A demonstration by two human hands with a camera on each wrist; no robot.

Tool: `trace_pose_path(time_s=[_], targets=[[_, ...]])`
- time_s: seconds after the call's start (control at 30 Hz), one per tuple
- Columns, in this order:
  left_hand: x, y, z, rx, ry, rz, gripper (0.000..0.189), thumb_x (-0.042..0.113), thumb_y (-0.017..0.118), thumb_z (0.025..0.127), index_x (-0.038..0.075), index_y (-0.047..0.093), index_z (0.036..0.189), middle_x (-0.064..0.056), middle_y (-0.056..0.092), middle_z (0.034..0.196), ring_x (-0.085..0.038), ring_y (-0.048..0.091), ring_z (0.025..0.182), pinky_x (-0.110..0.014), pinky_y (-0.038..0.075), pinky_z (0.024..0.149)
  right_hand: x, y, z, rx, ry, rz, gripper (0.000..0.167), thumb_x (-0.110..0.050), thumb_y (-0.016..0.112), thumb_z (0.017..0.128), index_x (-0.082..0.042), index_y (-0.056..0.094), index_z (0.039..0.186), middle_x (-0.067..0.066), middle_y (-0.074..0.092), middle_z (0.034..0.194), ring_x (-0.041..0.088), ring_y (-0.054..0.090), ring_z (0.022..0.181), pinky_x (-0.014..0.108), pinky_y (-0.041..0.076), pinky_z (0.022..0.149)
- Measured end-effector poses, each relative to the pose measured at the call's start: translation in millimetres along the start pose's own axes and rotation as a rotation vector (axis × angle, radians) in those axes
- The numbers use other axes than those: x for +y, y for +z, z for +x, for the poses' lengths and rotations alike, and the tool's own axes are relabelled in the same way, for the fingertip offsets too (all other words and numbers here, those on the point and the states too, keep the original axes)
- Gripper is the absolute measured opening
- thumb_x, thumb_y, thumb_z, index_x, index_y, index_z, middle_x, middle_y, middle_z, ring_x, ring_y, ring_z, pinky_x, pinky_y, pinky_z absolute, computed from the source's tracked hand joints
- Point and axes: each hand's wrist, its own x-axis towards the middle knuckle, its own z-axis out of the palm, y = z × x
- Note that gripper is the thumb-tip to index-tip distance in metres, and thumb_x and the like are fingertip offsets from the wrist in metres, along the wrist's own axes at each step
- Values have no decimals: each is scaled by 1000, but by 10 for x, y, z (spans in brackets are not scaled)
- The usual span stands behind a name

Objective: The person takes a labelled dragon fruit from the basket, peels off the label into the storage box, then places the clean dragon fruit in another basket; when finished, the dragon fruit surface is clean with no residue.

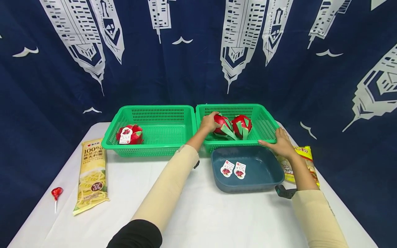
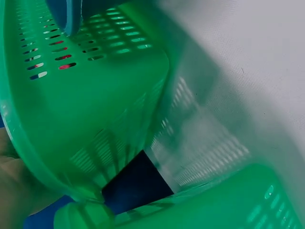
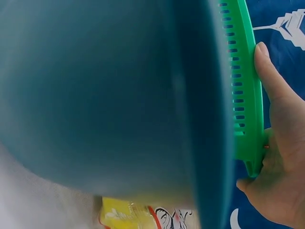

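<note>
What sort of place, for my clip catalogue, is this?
Probably an indoor staged tabletop workspace: a navy fabric curtain printed with white buildings hangs behind a white-covered table bearing two green rectangular perforated plastic baskets.

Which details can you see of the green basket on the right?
This green basket looks plastic, with slotted walls and a smooth rim. It stands open-side up behind the blue tray, beside the other green basket, and holds two red fruits. The right hand touches its near right corner; the left hand reaches inside.
</note>
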Motion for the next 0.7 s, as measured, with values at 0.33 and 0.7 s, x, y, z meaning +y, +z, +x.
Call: trace_pose_path(time_s=[0.33, 0.7], targets=[[-327, -725, -475, 78, 153, -302, 51, 26, 65, 87, 23, 46, 135, -13, 59, 115, -25, 60, 95, -30, 48, 64, -154, -71, 15, -70, -3, -31, 110, -55, 58, 83, 13, -8, 139, 37, -8, 143, 49, -11, 132, 66, 5, 100], [-1153, -1920, -1656, 564, 88, -451, 45, 33, 63, 88, 24, 50, 130, -6, 61, 100, -21, 62, 90, -29, 46, 68, -1044, -155, 78, -16, -62, -99, 89, -42, 58, 88, 12, 11, 142, 38, 19, 140, 53, 19, 127, 62, 21, 100]])
